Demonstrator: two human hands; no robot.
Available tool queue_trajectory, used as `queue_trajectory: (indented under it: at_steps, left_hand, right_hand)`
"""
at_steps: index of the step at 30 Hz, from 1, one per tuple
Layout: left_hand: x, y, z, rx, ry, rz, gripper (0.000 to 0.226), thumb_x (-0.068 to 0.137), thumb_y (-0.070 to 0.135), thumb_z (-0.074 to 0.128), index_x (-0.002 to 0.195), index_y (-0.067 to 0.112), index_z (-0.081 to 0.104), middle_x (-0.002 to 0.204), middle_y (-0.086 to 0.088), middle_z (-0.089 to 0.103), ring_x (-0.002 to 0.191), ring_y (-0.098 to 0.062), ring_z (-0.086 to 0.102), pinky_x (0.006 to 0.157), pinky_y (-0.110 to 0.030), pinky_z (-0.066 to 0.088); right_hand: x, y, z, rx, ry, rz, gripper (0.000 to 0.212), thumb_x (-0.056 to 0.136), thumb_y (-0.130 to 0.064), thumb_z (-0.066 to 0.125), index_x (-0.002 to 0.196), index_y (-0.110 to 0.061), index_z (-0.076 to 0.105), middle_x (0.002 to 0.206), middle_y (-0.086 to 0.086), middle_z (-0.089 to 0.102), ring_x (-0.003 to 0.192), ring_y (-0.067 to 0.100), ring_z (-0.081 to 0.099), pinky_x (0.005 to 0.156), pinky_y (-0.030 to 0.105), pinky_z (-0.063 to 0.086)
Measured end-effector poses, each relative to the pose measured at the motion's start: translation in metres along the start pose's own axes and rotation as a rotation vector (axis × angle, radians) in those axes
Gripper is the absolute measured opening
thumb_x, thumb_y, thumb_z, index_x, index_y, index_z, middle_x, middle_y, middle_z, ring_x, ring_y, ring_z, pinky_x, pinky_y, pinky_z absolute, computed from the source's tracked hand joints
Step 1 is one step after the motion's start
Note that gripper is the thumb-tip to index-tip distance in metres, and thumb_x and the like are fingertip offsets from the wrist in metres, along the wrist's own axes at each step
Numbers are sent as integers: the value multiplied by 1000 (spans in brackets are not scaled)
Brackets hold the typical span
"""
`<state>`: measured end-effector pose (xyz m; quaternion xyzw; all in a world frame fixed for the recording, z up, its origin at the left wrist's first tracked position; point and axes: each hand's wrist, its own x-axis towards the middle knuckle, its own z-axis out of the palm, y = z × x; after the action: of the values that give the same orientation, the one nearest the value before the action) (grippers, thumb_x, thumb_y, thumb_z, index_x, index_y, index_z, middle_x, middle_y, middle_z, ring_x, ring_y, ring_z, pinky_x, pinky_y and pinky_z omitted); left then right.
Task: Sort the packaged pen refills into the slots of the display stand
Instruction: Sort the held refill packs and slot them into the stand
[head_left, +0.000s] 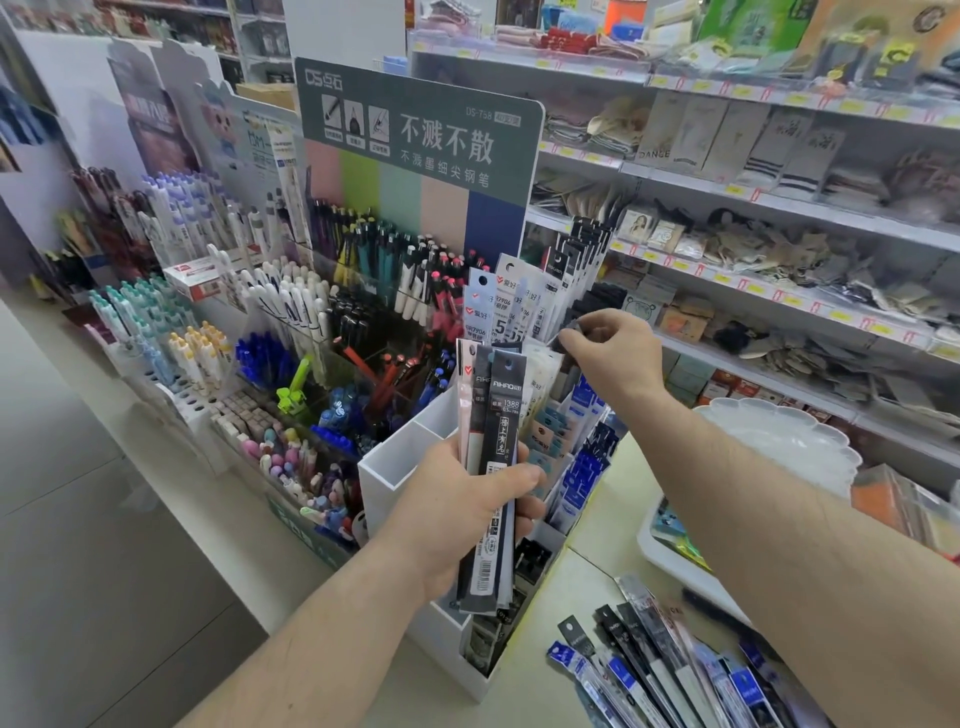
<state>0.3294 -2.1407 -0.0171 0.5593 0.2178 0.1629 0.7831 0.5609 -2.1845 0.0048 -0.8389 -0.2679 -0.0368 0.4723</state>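
My left hand (467, 499) grips a bundle of long refill packs (493, 415), black and pink ones, upright in front of the white display stand (395, 467). The stand has tiered slots; some hold blue, teal and white refill packs, and the two nearest the left are bare. My right hand (608, 353) is over the stand's upper right slots and pinches the top of a dark refill pack (574, 328) standing there. More refill packs (675, 670) lie loose on the counter at the lower right.
Left of the stand are pen displays (270, 332) under a green sign board (415, 135). A white scalloped tray (779, 441) sits on the counter to the right. Shop shelves (779, 208) of small goods run behind. The floor lies to the left.
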Motion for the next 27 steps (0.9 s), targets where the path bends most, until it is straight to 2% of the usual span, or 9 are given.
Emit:
queue_trajectory:
  at_steps: [5, 8, 11, 14, 19, 22, 24, 25, 27]
  left_hand:
    - [-1, 0, 2, -11, -7, -1, 17, 87, 3, 73, 100, 6, 62, 75, -6, 73, 64, -18, 70, 58, -27, 56]
    - [0, 0, 0, -13, -5, -3, 17, 87, 2, 73, 100, 6, 62, 74, -7, 73, 63, -19, 69, 58, -27, 56]
    - [-1, 1, -1, -15, -5, -7, 18, 85, 4, 74, 99, 7, 62, 75, -8, 73, 63, -20, 68, 59, -28, 56]
    - [-1, 1, -2, -11, 0, -12, 19, 85, 4, 74, 100, 6, 62, 75, -10, 73, 64, -21, 68, 59, -29, 56]
    - [-2, 4, 1, -46, 2, -13, 16, 88, 1, 72, 99, 5, 61, 76, -10, 71, 63, -21, 68, 58, -29, 56]
    - [-5, 5, 6, -71, -25, -12, 12, 90, 1, 69, 97, 5, 60, 71, -8, 69, 63, -20, 67, 57, -28, 57]
    - [-8, 3, 9, -92, -54, -17, 10, 91, 0, 67, 93, 6, 60, 68, -8, 67, 62, -20, 67, 57, -29, 58]
    - [-9, 2, 11, -94, -65, -19, 9, 91, 1, 67, 91, 6, 60, 66, -7, 67, 61, -20, 66, 57, -29, 58]
    - [-9, -2, 14, -67, -81, -29, 8, 91, 2, 68, 90, 5, 61, 65, -6, 67, 59, -19, 66, 56, -28, 57]
  right_hand:
    - [6, -5, -4, 26, -25, -18, 6, 92, -21, 69, 89, -23, 73, 79, -7, 69, 74, 9, 63, 73, 29, 55]
    - [8, -2, -4, -7, -39, -28, 1, 92, -23, 69, 92, -24, 70, 82, -12, 67, 77, 6, 62, 76, 27, 53]
    - [6, 1, 1, -102, -93, -56, 10, 88, -26, 75, 92, -26, 66, 87, -8, 68, 81, 11, 62, 75, 26, 51]
    - [7, 1, 5, -184, -96, -41, 5, 90, -20, 71, 94, -24, 70, 92, 0, 71, 81, 16, 63, 73, 30, 52]
    - [5, -1, 8, -273, -150, 0, 13, 95, -22, 64, 104, -17, 72, 99, 5, 73, 86, 24, 65, 83, 43, 58]
    - [-5, -9, -1, -264, -122, 10, 25, 92, -30, 69, 114, -18, 69, 105, -1, 70, 93, 20, 64, 85, 39, 55]
    - [-24, -16, -13, -201, -3, -2, 33, 90, -31, 70, 120, -18, 67, 101, -6, 68, 92, 14, 62, 81, 28, 50]
    - [-39, -20, -19, -124, 49, -14, 27, 89, -30, 70, 114, -19, 69, 92, -10, 67, 85, 9, 61, 74, 22, 46]
    - [-75, -27, -32, 109, 55, 1, 9, 85, -32, 72, 89, -23, 73, 71, -16, 65, 65, -1, 57, 61, 16, 43]
